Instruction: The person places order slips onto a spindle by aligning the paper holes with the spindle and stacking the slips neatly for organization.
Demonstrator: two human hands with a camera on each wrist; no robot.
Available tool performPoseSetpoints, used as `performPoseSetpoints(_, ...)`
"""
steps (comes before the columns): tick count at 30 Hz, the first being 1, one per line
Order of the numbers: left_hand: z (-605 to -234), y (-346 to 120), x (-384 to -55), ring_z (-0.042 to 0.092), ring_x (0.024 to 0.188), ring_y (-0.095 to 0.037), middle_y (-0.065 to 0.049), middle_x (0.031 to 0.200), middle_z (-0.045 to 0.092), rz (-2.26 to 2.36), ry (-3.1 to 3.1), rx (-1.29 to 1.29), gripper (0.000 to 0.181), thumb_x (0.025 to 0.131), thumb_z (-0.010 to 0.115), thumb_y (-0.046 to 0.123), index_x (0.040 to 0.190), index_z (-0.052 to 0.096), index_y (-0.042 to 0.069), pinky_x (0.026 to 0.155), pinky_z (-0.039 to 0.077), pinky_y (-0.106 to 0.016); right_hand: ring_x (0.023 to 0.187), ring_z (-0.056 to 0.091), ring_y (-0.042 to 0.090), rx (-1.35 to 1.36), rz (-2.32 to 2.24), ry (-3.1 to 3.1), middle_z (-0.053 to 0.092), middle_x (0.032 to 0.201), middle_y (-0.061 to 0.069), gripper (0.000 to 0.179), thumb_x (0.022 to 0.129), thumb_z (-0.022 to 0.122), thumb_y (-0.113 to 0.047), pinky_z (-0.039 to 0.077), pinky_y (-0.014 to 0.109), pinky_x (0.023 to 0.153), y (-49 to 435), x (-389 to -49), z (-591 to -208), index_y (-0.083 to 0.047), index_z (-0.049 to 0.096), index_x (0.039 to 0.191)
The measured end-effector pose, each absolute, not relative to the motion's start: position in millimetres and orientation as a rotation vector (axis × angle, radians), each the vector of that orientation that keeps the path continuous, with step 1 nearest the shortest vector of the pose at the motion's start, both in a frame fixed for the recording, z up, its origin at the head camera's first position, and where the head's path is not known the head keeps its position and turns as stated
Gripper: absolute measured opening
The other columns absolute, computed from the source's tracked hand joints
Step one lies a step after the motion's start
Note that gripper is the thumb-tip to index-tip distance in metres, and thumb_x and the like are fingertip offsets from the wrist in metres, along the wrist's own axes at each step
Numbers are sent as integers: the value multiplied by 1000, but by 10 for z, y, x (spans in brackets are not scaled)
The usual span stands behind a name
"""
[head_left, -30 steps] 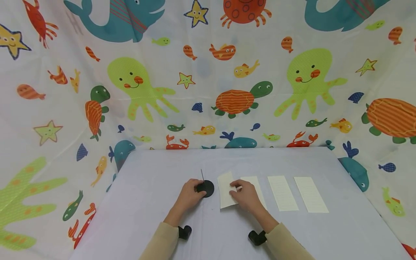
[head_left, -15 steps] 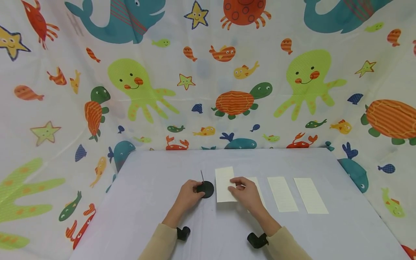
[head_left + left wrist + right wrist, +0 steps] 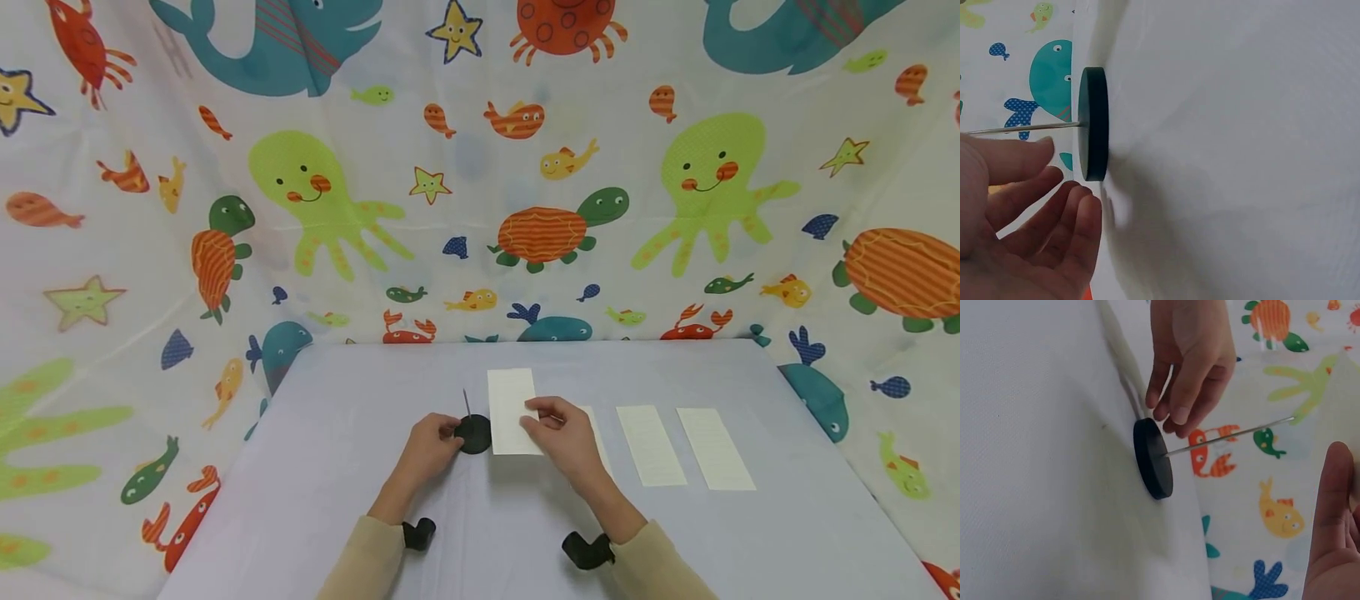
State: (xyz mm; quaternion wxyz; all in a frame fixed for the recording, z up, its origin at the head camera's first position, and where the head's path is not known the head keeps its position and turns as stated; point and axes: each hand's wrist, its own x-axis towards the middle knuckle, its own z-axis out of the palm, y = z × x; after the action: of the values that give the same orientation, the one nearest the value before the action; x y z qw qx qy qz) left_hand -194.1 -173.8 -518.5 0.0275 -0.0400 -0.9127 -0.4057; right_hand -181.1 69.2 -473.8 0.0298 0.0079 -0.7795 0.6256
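Observation:
A paper spike, with a round black base [image 3: 474, 437] and a thin upright metal rod [image 3: 467, 402], stands on the white table. My left hand [image 3: 426, 450] is at the left edge of the base. In the left wrist view its fingers [image 3: 1079, 231] are loosely bent beside the base [image 3: 1094, 125], not wrapped round it; whether they touch it I cannot tell. My right hand [image 3: 567, 437] pinches a cream paper slip [image 3: 512, 415] by its right edge, thumb in front. The slip is held up off the table, just right of the spike. The rod [image 3: 1232, 435] bears no paper.
Right of the held slip, more cream slips lie in a row on the table: one partly behind my right hand [image 3: 595, 421], a middle one [image 3: 651, 446] and a far right one [image 3: 716, 448]. A sea-animal curtain [image 3: 450, 192] hangs behind the table.
My right hand has lifted the paper slip from near the table, moving it upward and slightly left towards the spike. My left hand has shifted slightly left, its fingers covering less of the base.

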Motion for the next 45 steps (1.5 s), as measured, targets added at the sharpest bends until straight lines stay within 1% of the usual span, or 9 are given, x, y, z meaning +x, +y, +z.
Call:
performPoseSetpoints(5, -5077, -1725, -1950, 65, 93, -25, -11, 103, 69, -1275, -2741, -83, 20, 92, 70, 9, 110, 72, -1, 82, 53, -43, 88, 59, 21, 35, 1977, -2350, 64, 105, 9, 27, 87, 81, -18, 53, 21, 73, 626, -1802, -4663, -8, 74, 111)
performPoseSetpoints(10, -4945, -1679, -1990, 64, 93, -21, -7, 101, 71, -1303, -2635, -30, 19, 97, 66, 11, 111, 72, 1, 82, 54, -39, 86, 60, 23, 41, 2014, -2316, 63, 104, 10, 27, 87, 81, -15, 53, 21, 72, 562, -1805, -4618, -9, 73, 111)
performPoseSetpoints(14, -4815, -1649, -2022, 65, 91, -21, -5, 98, 72, -1370, -2534, 20, 18, 98, 64, 13, 110, 73, 3, 81, 54, -39, 89, 61, 24, 50, 2043, -2304, 63, 106, 9, 26, 87, 81, -15, 54, 21, 73, 514, -1801, -4599, -9, 73, 111)
performPoseSetpoints(17, -4709, -1629, -2050, 67, 90, -22, -7, 97, 72, -1457, -2465, 56, 21, 101, 62, 17, 111, 73, 3, 81, 54, -40, 91, 60, 24, 64, 2050, -2310, 63, 108, 9, 26, 88, 81, -16, 54, 21, 74, 474, -1802, -4595, -10, 73, 111)
performPoseSetpoints(22, -4532, -1586, -2104, 66, 92, -22, -10, 100, 70, -1628, -2419, 122, 30, 105, 56, 28, 115, 71, 3, 85, 56, -39, 89, 61, 23, 93, 2081, -2314, 63, 107, 9, 25, 88, 80, -18, 54, 22, 74, 406, -1809, -4604, -10, 73, 111)
performPoseSetpoints(28, -4444, -1570, -2186, 65, 91, -24, -12, 99, 69, -1733, -2395, 177, 31, 104, 58, 32, 111, 72, 5, 87, 54, -39, 88, 61, 23, 126, 2103, -2313, 62, 105, 9, 25, 88, 80, -19, 54, 22, 73, 345, -1817, -4622, -10, 73, 111)
performPoseSetpoints(34, -4480, -1558, -2234, 61, 86, -22, -7, 91, 66, -1728, -2444, 215, 33, 101, 63, 38, 104, 74, 7, 78, 51, -34, 88, 58, 22, 153, 2052, -2355, 62, 104, 7, 25, 89, 80, -20, 52, 22, 73, 305, -1818, -4630, -11, 73, 111)
performPoseSetpoints(39, -4509, -1542, -2247, 58, 82, -23, -7, 85, 63, -1728, -2455, 210, 29, 99, 66, 36, 100, 73, 7, 74, 50, -33, 87, 58, 21, 135, 2051, -2371, 62, 103, 7, 24, 88, 80, -19, 52, 23, 72, 294, -1814, -4638, -10, 73, 110)
performPoseSetpoints(45, -4528, -1543, -2242, 58, 81, -22, -7, 85, 63, -1708, -2467, 218, 29, 101, 64, 35, 101, 72, 7, 73, 50, -32, 86, 59, 21, 130, 2057, -2372, 61, 102, 7, 24, 88, 80, -19, 52, 23, 72, 286, -1812, -4640, -10, 73, 109)
